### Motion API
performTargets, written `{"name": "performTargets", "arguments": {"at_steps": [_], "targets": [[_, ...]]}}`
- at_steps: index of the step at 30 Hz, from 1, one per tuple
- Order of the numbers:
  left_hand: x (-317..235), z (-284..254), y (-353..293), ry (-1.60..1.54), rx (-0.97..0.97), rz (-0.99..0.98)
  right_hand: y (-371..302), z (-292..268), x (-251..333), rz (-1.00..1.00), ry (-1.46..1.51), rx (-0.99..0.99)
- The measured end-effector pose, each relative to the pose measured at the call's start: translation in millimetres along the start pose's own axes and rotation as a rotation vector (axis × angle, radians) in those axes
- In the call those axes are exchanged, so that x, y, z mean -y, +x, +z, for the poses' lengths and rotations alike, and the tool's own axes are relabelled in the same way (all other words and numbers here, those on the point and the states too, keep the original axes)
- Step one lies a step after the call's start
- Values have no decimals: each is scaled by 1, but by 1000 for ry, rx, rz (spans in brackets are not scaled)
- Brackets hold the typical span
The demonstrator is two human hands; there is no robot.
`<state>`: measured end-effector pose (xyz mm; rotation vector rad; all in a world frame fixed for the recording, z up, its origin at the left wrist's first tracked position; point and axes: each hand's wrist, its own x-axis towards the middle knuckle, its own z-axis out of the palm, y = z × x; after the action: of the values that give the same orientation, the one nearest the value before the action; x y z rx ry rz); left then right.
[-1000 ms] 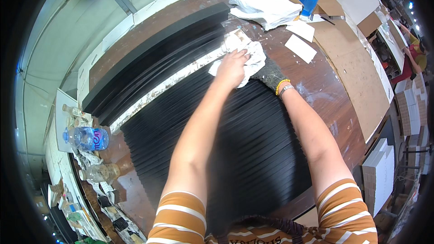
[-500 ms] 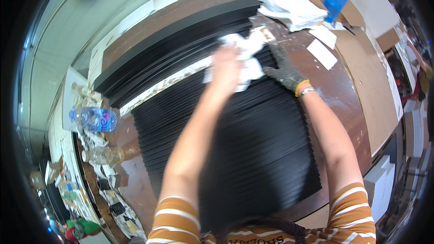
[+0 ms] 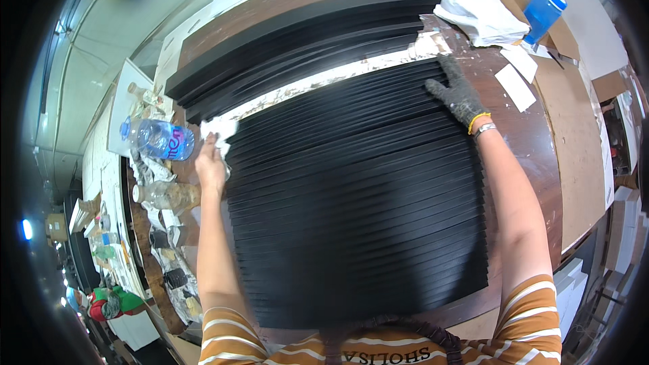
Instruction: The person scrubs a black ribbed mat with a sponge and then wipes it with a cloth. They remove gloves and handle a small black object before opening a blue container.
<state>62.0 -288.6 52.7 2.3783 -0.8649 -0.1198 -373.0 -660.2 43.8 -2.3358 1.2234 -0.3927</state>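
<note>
Many long black strips (image 3: pixel 358 182) lie side by side in a wide panel in front of me. At the panel's far left corner my left hand (image 3: pixel 211 159), bare, is closed on a crumpled white cloth (image 3: pixel 220 128). On the far right corner rests my right hand (image 3: pixel 461 94), in a grey glove with a yellow cuff. Its thumb stands apart from the other fingers, and the hand lies flat over the strip ends. Beyond the panel is a stack of longer black strips (image 3: pixel 304 34), with a pale, stained board (image 3: pixel 318 80) showing in the gap between.
Left of the panel stand a large clear bottle (image 3: pixel 159 138) with a blue cap and a cloudy bottle (image 3: pixel 165 195). A white cloth heap (image 3: pixel 473 3), a blue tumbler (image 3: pixel 545 13), white paper pieces (image 3: pixel 515 88) and cardboard (image 3: pixel 568 162) occupy the right side of the brown table (image 3: pixel 520 142).
My left hand has swept the white cloth from the panel's far right area to its far left corner. My right hand stays at the far right corner.
</note>
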Motion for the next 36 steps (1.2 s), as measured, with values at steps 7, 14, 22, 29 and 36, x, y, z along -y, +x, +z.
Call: {"name": "performTargets", "arguments": {"at_steps": [7,14,22,29,36], "targets": [[-123,81,-23,4,116,596,5,10,11,-8,-187,-34],[10,61,1,-222,120,309,6,11,7,-11,-190,-20],[50,-3,-3,-687,-190,-410,8,12,3,-35,-186,-10],[11,13,3,-279,-182,-97,8,14,0,-79,-246,-36],[-128,90,-92,189,240,890,9,16,-1,-59,-223,-37]]}}
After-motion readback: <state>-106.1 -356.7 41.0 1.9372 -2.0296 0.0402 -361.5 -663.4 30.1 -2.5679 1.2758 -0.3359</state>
